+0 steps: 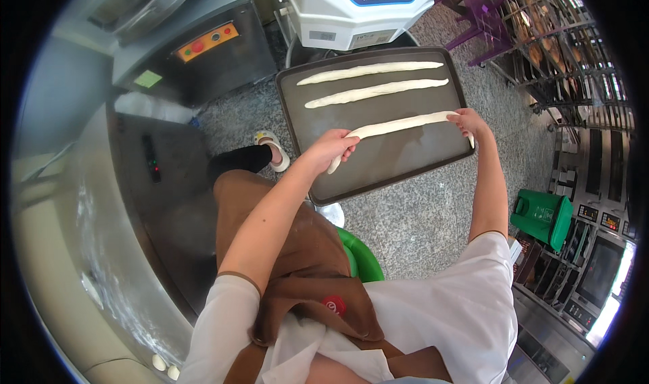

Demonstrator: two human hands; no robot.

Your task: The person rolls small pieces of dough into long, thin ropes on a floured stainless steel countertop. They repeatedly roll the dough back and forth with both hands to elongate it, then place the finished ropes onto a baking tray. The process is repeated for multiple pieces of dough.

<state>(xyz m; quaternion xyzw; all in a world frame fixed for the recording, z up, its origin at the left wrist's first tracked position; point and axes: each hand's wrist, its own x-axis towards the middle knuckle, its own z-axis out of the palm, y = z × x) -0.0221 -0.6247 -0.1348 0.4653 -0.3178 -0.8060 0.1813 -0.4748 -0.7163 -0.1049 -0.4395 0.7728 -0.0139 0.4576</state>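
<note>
Between my two hands stretches a long dough strand point(403, 125), held over the dark baking tray point(385, 178). My left hand point(334, 148) grips it near one end, and a short tail hangs below the fingers. At the other end my right hand point(467, 122) pinches the strand, its tip dangling by the tray's right rim. Two more dough strands lie on the tray, roughly parallel: a far strand point(370, 72) and a nearer strand point(376, 93). Whether the held strand touches the tray cannot be told.
A white spiral mixer point(365, 16) stands just behind the tray. Left is a floured worktop point(116, 282) with dough balls point(159, 362) at its near end. A purple stool point(481, 29), a rack of bread point(550, 49) and a green bin point(541, 216) stand right.
</note>
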